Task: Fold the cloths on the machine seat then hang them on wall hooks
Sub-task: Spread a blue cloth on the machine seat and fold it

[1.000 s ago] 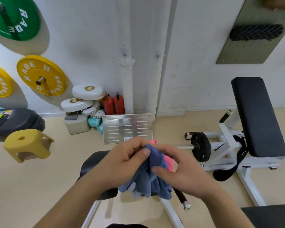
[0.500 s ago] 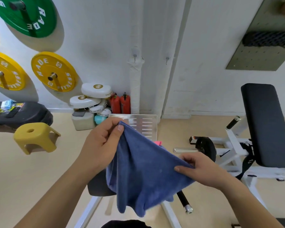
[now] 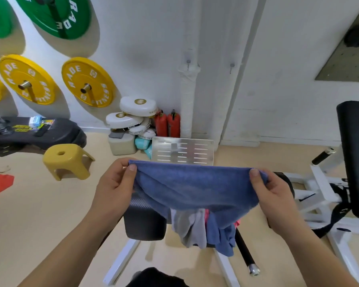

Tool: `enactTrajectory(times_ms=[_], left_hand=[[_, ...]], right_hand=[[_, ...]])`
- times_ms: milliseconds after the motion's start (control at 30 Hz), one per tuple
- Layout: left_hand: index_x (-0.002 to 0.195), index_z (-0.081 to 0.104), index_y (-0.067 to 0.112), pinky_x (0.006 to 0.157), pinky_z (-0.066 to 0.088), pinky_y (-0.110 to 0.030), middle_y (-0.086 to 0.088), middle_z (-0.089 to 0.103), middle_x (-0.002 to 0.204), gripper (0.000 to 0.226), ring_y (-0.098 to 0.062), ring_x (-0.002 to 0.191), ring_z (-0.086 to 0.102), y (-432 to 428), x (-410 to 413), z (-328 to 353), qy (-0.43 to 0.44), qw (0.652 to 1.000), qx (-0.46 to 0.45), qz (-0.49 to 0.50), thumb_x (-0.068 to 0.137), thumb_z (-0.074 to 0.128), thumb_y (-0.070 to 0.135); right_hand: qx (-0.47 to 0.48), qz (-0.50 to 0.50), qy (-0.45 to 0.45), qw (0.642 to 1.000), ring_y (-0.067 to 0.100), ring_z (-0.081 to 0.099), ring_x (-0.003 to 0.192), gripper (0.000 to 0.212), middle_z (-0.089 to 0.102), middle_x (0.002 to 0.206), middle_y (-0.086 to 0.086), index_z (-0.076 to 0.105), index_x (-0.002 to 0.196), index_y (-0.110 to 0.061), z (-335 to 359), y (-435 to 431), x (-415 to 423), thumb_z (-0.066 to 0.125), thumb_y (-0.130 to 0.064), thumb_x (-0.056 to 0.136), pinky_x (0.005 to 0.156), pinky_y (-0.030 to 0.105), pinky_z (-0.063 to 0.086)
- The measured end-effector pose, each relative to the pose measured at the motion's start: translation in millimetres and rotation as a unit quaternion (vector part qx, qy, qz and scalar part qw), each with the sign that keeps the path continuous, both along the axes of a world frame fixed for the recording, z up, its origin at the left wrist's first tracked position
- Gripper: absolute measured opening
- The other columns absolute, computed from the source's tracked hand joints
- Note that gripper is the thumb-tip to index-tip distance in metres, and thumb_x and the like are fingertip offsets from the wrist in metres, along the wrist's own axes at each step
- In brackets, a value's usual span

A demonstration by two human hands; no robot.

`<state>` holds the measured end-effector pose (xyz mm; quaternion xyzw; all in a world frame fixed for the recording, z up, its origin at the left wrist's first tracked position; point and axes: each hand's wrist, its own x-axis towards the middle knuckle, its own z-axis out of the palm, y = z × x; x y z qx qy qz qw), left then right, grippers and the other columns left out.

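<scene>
Left hand (image 3: pixel 114 183) and right hand (image 3: pixel 276 189) each pinch a top corner of the blue cloth (image 3: pixel 195 187), now stretched wide and level, no longer slanted.

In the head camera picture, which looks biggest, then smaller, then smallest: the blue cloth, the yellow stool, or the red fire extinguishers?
1. blue cloth, though it is nearest the camera
2. yellow stool
3. red fire extinguishers, farthest away by the wall

green plate (image 3: pixel 56 15) on wall reads "rade"; yellow plates (image 3: pixel 88 81) read "rade" & "fitness". white pads (image 3: pixel 140 105) by the wall carry print, only partly legible.
</scene>
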<state>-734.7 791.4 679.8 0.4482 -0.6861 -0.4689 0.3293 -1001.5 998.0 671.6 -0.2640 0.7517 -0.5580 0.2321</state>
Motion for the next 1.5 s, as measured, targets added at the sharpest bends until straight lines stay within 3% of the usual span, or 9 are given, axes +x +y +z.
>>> enactTrajectory(times_ms=[267,433,567,700,867,1033,1200,1267,1500], left_hand=[[0.101,0.067,0.038,0.076,0.057,-0.043,0.007,0.072,0.090,0.025,-0.022,0.086,0.064,-28.2,13.8,-26.4,-0.021,0.993,0.100,0.064,0.108,0.044,0.033],[0.096,0.066,0.031,0.066,0.050,-0.034,0.000,0.070,0.085,0.025,-0.021,0.078,0.062,-49.1,41.2,-50.9,-0.068,0.985,0.145,0.057,0.108,0.044,0.031],[0.094,0.067,0.025,0.066,0.049,-0.033,-0.002,0.073,0.085,0.025,-0.022,0.078,0.066,-82.5,51.4,-64.8,-0.134,0.976,0.172,0.024,0.106,0.046,0.030],[0.091,0.067,0.021,0.062,0.046,-0.031,-0.006,0.075,0.082,0.023,-0.017,0.068,0.062,-143.1,44.1,-80.6,-0.148,0.968,0.203,-0.008,0.104,0.053,0.033],[0.097,0.062,0.019,0.065,0.046,-0.031,-0.008,0.074,0.089,0.014,-0.019,0.074,0.061,-227.8,10.6,-130.9,-0.188,0.959,0.207,-0.055,0.103,0.054,0.028],[0.094,0.059,0.016,0.067,0.044,-0.029,-0.001,0.065,0.088,0.012,-0.023,0.082,0.057,-298.7,-23.0,-174.2,-0.258,0.950,0.145,-0.099,0.102,0.051,0.014],[0.094,0.065,0.016,0.068,0.053,-0.032,0.001,0.068,0.091,0.012,-0.026,0.078,0.069,-315.6,-27.9,-176.5,-0.240,0.956,0.134,-0.103,0.101,0.056,0.013],[0.093,0.064,0.015,0.060,0.057,-0.033,-0.004,0.070,0.092,0.013,-0.027,0.075,0.074,-301.1,-16.8,-170.0,-0.213,0.957,0.160,-0.117,0.101,0.055,0.010],[0.084,0.066,0.031,0.080,0.058,-0.043,0.001,0.075,0.087,0.024,-0.026,0.081,0.071,-210.4,58.3,-172.1,-0.237,0.945,0.146,-0.172,0.084,0.058,0.009]], right_hand=[[0.042,0.056,-0.013,0.997,0.015,0.055,0.075,0.031,0.062,0.086,0.017,0.068,0.088,-0.021,-15.6,-54.9,19.1,0.052,-0.043,0.103,0.073,0.036,0.044],[0.101,0.084,-0.070,0.989,0.004,0.058,0.066,0.028,0.063,0.065,-0.015,0.066,0.089,-0.018,-43.9,-82.9,27.2,0.050,-0.036,0.105,0.066,0.024,0.043],[0.168,0.112,-0.066,0.977,0.023,0.067,0.092,0.032,0.069,0.097,0.004,0.071,0.091,-0.026,-70.9,-115.4,28.9,0.049,-0.045,0.104,0.086,0.038,0.052],[0.211,0.087,-0.083,0.970,0.025,0.071,0.098,0.027,0.076,0.095,-0.002,0.073,0.095,-0.032,-91.6,-170.4,18.7,0.053,-0.049,0.101,0.093,0.047,0.056],[0.241,0.062,-0.091,0.964,0.014,0.067,0.093,0.021,0.073,0.102,-0.001,0.070,0.100,-0.021,-121.5,-253.9,-4.7,0.054,-0.034,0.104,0.074,0.027,0.051],[0.265,0.066,-0.009,0.962,0.027,0.066,0.093,0.017,0.073,0.094,0.006,0.073,0.097,-0.016,-158.5,-304.9,-29.1,0.058,-0.023,0.101,0.074,0.029,0.048],[0.263,0.118,0.069,0.955,0.015,0.066,0.095,0.021,0.074,0.099,-0.002,0.078,0.099,-0.020,-157.3,-301.7,-44.5,0.063,-0.005,0.094,0.080,0.019,0.046],[0.274,0.164,0.094,0.943,0.010,0.066,0.095,0.032,0.074,0.098,-0.008,0.077,0.094,-0.027,-151.8,-284.7,-44.5,0.063,0.001,0.089,0.082,0.019,0.047],[0.315,0.330,0.205,0.866,0.002,0.067,0.090,0.034,0.072,0.094,-0.021,0.076,0.091,-0.032,-152.3,-197.9,-20.5,0.065,-0.001,0.081,0.085,0.029,0.056]])
